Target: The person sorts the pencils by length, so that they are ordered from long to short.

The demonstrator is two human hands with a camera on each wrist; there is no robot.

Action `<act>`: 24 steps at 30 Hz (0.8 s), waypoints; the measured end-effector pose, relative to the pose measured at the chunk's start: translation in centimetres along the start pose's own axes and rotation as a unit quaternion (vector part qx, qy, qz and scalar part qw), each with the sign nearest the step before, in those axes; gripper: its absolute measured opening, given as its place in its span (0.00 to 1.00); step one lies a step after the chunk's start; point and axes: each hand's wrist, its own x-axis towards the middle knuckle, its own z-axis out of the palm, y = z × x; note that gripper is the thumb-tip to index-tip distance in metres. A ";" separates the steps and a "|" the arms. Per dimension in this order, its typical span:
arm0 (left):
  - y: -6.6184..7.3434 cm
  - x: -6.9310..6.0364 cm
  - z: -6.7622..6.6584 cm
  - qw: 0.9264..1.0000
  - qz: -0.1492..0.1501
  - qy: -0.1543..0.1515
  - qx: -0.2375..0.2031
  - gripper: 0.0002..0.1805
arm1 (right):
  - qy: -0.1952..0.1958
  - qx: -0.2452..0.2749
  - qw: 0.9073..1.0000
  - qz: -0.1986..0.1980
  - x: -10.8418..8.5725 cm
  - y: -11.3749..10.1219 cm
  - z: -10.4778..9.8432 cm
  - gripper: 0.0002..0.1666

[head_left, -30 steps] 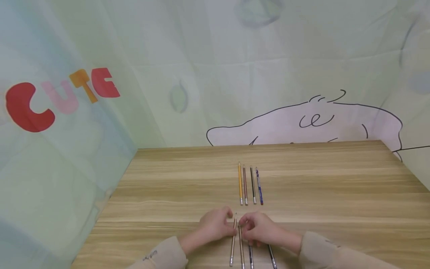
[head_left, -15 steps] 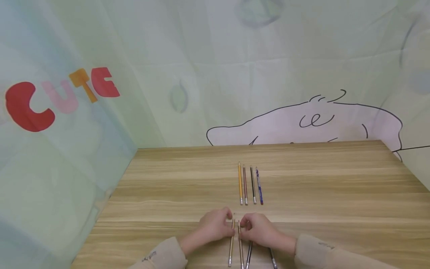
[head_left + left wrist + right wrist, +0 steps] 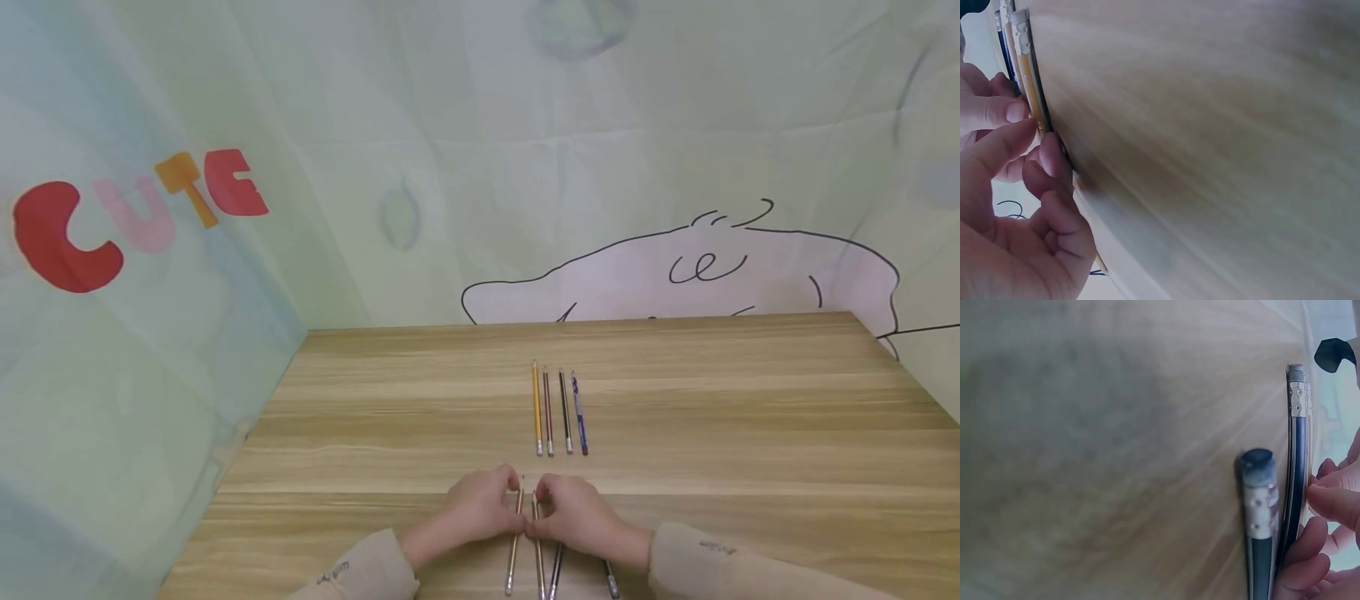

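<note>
Several pencils lie near the front edge. My left hand (image 3: 483,504) pinches the leftmost, yellowish pencil (image 3: 513,550) near its point; in the left wrist view my left hand (image 3: 1035,237) has thumb and finger on this yellow pencil (image 3: 1030,84). Beside it, my right hand (image 3: 583,515) pinches a brownish pencil (image 3: 538,560), its thumb meeting the left hand's thumb. A dark pencil (image 3: 556,573) runs under the right hand, and another (image 3: 611,579) lies further right. The right wrist view shows the right hand's fingers (image 3: 1311,540) close to a dark blue pencil (image 3: 1298,444).
Beyond the hands, a row of pencils lies on the wooden table (image 3: 375,417): yellow (image 3: 536,408), dark red (image 3: 548,412), black (image 3: 565,412) and blue patterned (image 3: 579,417). A printed cloth (image 3: 450,167) hangs behind and at the left.
The right hand has moved slightly left until the thumbs meet. The leftmost pencil's eraser end has swung left, and the dark pencil under the right hand has shifted left at its lower end.
</note>
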 end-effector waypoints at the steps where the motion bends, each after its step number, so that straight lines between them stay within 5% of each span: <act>1: 0.0 0.0 0.0 1.000 0.000 0.000 0.003 0.25 | 0.003 -0.009 1.000 -0.003 0.0 0.0 0.0 0.19; 24: 0.1 0.2 0.1 0.999 0.002 0.002 0.037 0.24 | -0.006 -0.012 1.000 0.012 0.2 -0.4 -0.3 0.18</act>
